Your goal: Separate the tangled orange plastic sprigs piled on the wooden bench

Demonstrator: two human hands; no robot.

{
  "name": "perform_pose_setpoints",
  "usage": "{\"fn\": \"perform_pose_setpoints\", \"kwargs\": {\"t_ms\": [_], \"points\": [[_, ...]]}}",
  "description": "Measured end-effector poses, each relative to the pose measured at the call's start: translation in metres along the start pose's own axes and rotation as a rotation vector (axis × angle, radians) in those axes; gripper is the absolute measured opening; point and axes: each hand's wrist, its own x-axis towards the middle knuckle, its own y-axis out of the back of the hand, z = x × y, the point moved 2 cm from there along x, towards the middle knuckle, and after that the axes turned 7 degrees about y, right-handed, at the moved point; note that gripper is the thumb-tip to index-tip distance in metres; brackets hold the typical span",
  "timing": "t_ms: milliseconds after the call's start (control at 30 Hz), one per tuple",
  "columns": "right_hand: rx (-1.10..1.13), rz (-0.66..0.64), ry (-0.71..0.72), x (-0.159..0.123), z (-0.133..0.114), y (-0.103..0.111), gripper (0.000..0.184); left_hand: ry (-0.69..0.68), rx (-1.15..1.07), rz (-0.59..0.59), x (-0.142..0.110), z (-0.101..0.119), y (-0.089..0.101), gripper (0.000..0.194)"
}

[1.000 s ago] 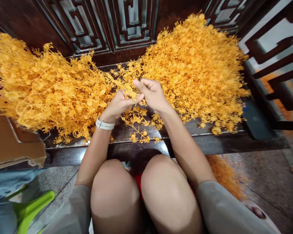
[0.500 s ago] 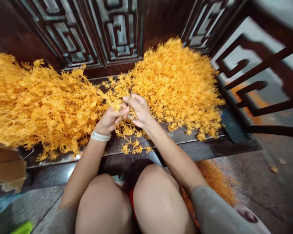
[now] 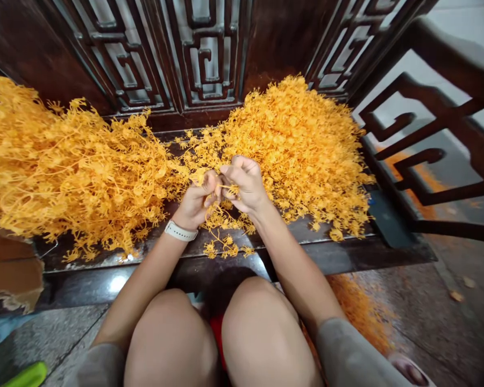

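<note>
My left hand (image 3: 197, 201), a pale watch strap (image 3: 180, 230) on its wrist, is closed with thumb and fingertips pinching a yellow-orange plastic flower sprig (image 3: 197, 176). Right beside it, my right hand (image 3: 248, 185) pinches a small piece of the same yellow plastic, its fingertips meeting the left ones. Fingers hide much of what is held. Tangled, branching sprigs form a large heap (image 3: 76, 172) to the left. A denser mound of yellow flower pieces (image 3: 302, 156) rises to the right. Below my hands, a loose sprig (image 3: 226, 248) lies on the dark wooden bench (image 3: 326, 255).
A carved lattice backrest (image 3: 210, 59) stands behind the heaps, and a wooden armrest (image 3: 439, 123) bounds the right end. A dark flat object (image 3: 391, 220) lies beside the mound. A torn cardboard box (image 3: 14, 277) sits at left. Orange bits (image 3: 357, 309) cover the floor below.
Both hands have shifted slightly right in the picture. My right hand has turned and drawn up a little, its fingers now more curled around the small yellow piece.
</note>
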Motion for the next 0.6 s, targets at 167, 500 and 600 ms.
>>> {"fn": "perform_pose_setpoints", "kwargs": {"t_ms": [167, 500, 600], "points": [[-0.003, 0.07, 0.01, 0.007, -0.001, 0.002, 0.063, 0.06, -0.075, 0.061, 0.002, -0.002, -0.004, 0.049], [-0.289, 0.235, 0.081, 0.029, 0.011, 0.031, 0.061, -0.235, 0.258, 0.419, 0.012, 0.0, 0.003, 0.042], [-0.292, 0.233, 0.104, 0.03, 0.014, 0.034, 0.066, -0.242, 0.213, 0.546, 0.014, 0.003, 0.013, 0.05]]}}
